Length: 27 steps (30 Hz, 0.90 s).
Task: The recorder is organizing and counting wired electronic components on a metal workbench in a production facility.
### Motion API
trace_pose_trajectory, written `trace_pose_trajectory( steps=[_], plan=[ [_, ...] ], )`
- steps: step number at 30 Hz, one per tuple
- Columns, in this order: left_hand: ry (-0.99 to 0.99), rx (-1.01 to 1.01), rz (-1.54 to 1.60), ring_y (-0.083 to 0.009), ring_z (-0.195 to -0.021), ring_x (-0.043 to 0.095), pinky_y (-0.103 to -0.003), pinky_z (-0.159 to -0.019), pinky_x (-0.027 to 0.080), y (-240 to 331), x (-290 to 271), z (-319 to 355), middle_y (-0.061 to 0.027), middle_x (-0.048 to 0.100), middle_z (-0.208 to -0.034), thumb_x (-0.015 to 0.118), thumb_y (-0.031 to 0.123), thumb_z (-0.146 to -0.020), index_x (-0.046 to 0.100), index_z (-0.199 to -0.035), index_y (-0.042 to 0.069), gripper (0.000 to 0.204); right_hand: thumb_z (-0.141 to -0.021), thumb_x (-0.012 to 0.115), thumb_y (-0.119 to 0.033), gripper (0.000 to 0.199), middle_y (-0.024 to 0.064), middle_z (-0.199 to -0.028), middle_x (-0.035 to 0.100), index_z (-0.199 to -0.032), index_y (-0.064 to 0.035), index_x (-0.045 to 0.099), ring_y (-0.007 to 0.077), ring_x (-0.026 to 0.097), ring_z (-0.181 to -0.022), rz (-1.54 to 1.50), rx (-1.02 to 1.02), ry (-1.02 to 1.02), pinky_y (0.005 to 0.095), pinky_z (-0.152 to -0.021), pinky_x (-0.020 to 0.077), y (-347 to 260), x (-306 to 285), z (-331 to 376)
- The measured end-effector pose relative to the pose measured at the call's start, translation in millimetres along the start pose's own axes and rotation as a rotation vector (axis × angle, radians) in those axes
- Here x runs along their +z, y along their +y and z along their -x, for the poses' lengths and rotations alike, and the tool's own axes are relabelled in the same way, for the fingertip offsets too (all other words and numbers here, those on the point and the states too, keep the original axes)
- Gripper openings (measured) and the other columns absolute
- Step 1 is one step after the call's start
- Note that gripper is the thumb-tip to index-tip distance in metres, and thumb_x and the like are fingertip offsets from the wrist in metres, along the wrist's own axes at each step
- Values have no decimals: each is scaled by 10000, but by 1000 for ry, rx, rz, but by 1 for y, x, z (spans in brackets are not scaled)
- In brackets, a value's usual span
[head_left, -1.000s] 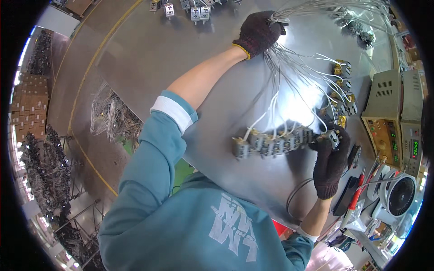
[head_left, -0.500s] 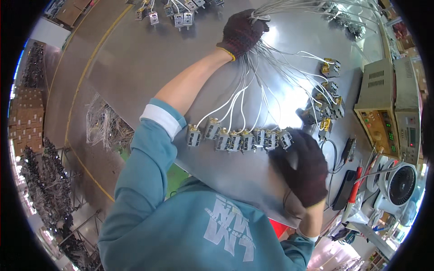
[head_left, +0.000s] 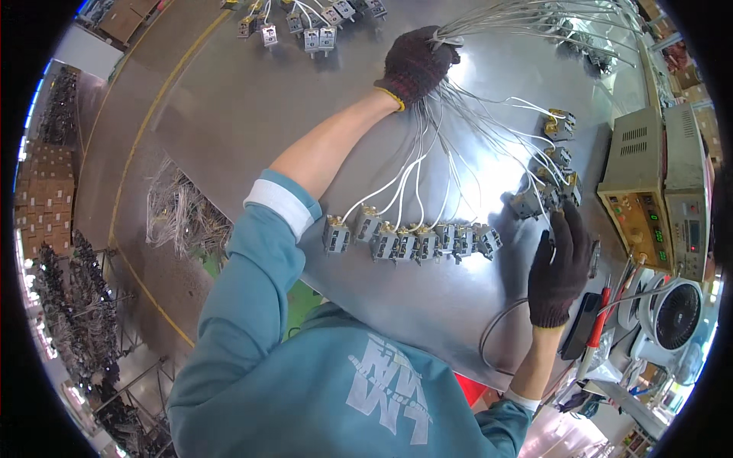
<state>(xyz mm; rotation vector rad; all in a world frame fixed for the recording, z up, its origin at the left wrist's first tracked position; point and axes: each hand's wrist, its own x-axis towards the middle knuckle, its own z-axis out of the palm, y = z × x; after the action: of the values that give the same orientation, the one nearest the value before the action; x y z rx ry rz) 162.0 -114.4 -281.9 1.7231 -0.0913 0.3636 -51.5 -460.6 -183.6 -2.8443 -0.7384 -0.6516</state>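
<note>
Eight wired switches [head_left: 412,240] (one row)

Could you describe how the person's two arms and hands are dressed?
Both hands wear dark knitted gloves with yellow cuff edges: left hand, right hand. The teal sleeve on the left arm is pushed up and shows a white inner cuff; the forearm below it is bare.

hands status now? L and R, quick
Left hand: closed on the wire bundle.
Right hand: open, fingers spread, reaching at the parts on the table; holds nothing.
</note>
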Motion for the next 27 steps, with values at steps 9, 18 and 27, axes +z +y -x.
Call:
trace_pose_trajectory(
  steps=[9, 18, 27],
  plan=[
    [62, 70, 104, -203, -764, 776, -370, -714, 617, -5, 4, -1, -101, 813, -870, 583, 186, -951, 761, -1062, 37, 257, -1053, 591, -38, 347, 249, -1265, 728, -1392, 21, 547, 363, 741, -1150, -547, 71, -107, 469, -1025, 559, -56, -3, -13],
    [76, 113, 31, -220, -876, 798, -384, -829, 618, -7, 1, 0, -82, 828, -898, 587, 209, -950, 758, -1086, 48, 271, -1039, 652, -48, 279, 201, -1111, 762, -1310, -41, 589, 389, 773, -990, -625, 214, -287, 452, -851, 594, -94, -16, -30],
    [3, 130, -169, -130, -873, 752, -310, -780, 604, -2, -4, 0, -68, 801, -954, 604, 90, -1006, 765, -1208, 22, 267, -1017, 721, -224, 261, 179, -979, 757, -1219, -77, 646, 413, 716, -832, -337, 182, -442, 519, -742, 558, -82, -14, -41]
  ],
)
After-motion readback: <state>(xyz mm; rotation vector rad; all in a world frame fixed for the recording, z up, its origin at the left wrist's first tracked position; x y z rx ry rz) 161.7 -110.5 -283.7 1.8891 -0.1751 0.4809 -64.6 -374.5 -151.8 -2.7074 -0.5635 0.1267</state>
